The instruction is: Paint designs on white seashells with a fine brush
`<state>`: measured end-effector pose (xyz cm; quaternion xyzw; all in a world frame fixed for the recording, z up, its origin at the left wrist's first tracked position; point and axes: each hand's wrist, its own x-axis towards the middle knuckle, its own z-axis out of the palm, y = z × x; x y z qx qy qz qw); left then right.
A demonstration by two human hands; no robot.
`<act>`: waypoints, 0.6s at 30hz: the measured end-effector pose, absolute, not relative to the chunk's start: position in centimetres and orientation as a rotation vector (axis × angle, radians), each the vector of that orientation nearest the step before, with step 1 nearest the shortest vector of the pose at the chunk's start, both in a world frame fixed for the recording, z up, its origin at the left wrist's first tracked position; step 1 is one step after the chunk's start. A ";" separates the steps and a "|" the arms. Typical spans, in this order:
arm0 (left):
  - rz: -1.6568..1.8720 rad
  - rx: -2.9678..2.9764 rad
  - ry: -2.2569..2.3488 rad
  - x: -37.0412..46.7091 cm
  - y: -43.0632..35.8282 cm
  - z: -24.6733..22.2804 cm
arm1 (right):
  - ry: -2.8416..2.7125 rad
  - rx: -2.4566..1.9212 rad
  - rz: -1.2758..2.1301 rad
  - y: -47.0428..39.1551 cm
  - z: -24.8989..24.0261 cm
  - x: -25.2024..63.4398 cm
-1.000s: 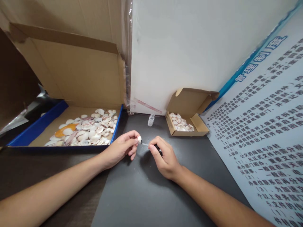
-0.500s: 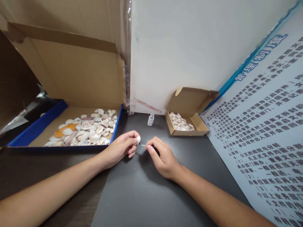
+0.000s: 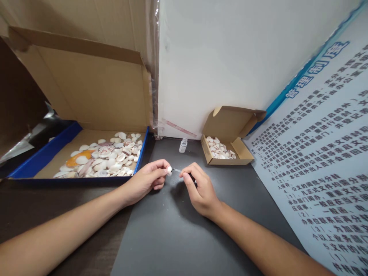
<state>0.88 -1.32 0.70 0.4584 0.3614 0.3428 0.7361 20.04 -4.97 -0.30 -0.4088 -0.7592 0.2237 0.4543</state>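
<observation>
Pinching a thin tool (image 3: 176, 171), the right hand (image 3: 201, 191) has now raised its tip to the small shell (image 3: 169, 169) (gripped narrowly by the left hand (image 3: 146, 180)), nearside of the bottle (image 3: 183, 146); work seems under way.

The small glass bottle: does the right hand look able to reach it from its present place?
Probably yes: nothing visible stands between the right hand and the bottle, though its fingers hold a thin brush-like tool.
</observation>
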 end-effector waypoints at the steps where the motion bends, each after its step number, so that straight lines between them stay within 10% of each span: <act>1: 0.752 1.006 0.794 0.9 -1.3 0.7 | -1.875 -1.011 0.555 -5.0 -0.3 20.0; 18: 0.748 1.046 0.735 0.7 -1.3 0.3 | -1.945 -0.957 0.617 -5.0 -0.2 20.2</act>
